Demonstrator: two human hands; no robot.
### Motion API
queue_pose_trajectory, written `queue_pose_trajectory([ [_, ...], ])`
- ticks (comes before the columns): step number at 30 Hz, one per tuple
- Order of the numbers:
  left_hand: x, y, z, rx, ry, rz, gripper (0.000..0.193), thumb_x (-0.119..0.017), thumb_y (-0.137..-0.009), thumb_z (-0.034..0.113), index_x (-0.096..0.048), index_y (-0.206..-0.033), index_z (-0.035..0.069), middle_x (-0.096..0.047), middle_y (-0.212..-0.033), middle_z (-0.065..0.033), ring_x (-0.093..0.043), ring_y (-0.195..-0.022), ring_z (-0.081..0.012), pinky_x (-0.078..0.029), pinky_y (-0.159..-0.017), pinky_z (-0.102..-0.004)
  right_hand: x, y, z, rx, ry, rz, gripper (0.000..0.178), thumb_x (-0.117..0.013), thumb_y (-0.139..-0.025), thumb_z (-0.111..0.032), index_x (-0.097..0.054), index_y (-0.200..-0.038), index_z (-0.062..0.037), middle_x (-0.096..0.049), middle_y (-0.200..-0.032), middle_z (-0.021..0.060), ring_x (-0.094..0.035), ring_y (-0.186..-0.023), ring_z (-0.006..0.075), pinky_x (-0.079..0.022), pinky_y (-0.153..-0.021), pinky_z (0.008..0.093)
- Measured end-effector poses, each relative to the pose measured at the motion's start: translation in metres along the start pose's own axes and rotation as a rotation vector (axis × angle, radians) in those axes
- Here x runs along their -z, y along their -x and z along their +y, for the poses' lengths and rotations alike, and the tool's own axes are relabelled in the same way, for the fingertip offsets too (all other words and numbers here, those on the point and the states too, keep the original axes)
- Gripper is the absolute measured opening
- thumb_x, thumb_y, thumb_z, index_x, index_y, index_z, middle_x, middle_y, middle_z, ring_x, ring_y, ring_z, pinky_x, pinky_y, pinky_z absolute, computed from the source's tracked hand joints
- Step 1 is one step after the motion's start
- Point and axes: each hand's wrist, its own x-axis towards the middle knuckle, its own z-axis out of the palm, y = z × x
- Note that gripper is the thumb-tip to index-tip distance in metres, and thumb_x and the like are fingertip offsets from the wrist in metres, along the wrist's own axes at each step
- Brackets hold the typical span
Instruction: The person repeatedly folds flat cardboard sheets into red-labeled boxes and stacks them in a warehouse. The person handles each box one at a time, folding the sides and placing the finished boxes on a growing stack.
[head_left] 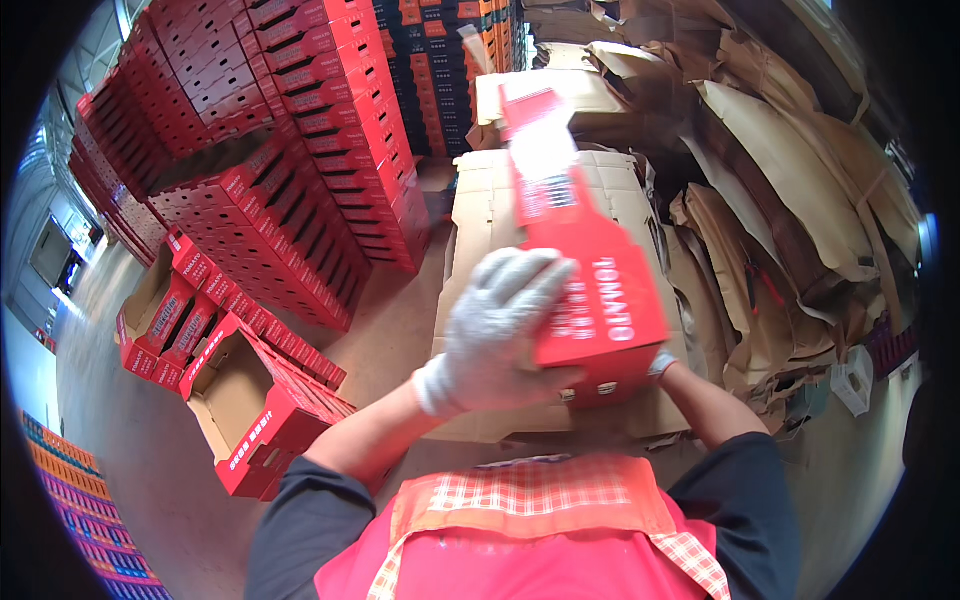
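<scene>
In front of me a red cardboard box [610, 290] with white print is held tilted, its far end blurred and bright with glare. My left hand [505, 325], in a grey-white work glove, grips the box's left side, fingers across the printed face and thumb lower down. Behind the box's right side is my right hand [662, 365]; only a bit of glove at the wrist shows and its fingers are hidden. Beneath the box lies a stack of flat brown cardboard blanks [480, 225].
Tall stacks of red boxes [340, 120] rise at the far left. Closer on the left sit open red boxes [235, 400] with brown insides. Brown-paper-wrapped bundles [790, 200] pile up on the right. Dark boxes with orange [435, 75] are stacked at the back.
</scene>
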Motion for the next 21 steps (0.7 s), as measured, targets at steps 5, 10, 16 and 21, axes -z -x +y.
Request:
queue_pose_trajectory([
  [5,-0.064,-0.052,0.024,-0.058,0.089,0.224,0.096,-0.086,-0.060,0.044,-0.051,-0.136,-0.003,-0.061,-0.117,-0.0177,-0.059,-0.106,-0.0398,-0.046,-0.096,-0.0475,0.133,-0.024,-0.047,0.345,-0.277,0.436,0.028,-0.054,-0.102,-0.016,-0.056,-0.127,-0.0037,-0.068,-0.098,0.0020,-0.064,-0.082,0.0155,-0.053,-0.074,0.0285],
  [10,-0.089,-0.050,0.025,-0.009,0.146,0.361,0.117,-0.085,-0.064,0.051,-0.029,-0.149,-0.006,-0.063,-0.110,-0.0178,-0.061,-0.101,-0.0404,-0.049,-0.091,-0.0482,0.159,0.030,-0.160,0.539,-0.219,0.409,0.033,-0.062,-0.096,-0.012,-0.054,-0.126,-0.0020,-0.065,-0.087,0.0020,-0.061,-0.079,0.0097,-0.052,-0.076,0.0270],
  [16,-0.109,-0.041,0.028,0.065,0.152,0.549,0.140,-0.086,-0.060,0.055,0.002,-0.157,0.004,-0.008,-0.160,-0.0313,-0.041,-0.132,-0.0486,-0.036,-0.104,-0.0561,0.165,0.038,-0.211,0.210,0.076,-0.016,0.046,-0.078,-0.077,-0.036,-0.059,-0.105,-0.0050,-0.063,-0.082,0.0117,-0.064,-0.074,0.0220,-0.052,-0.072,0.0350],
  [21,-0.116,-0.033,0.038,0.391,0.631,0.309,0.130,-0.085,-0.065,0.049,-0.003,-0.155,0.003,-0.025,-0.150,-0.0238,-0.037,-0.135,-0.0399,-0.031,-0.113,-0.0460,0.161,0.009,-0.222,0.168,0.027,-0.163,0.022,-0.068,-0.078,-0.021,-0.054,-0.086,-0.0048,-0.060,-0.074,0.0137,-0.061,-0.070,0.0283,-0.049,-0.067,0.0374],
])
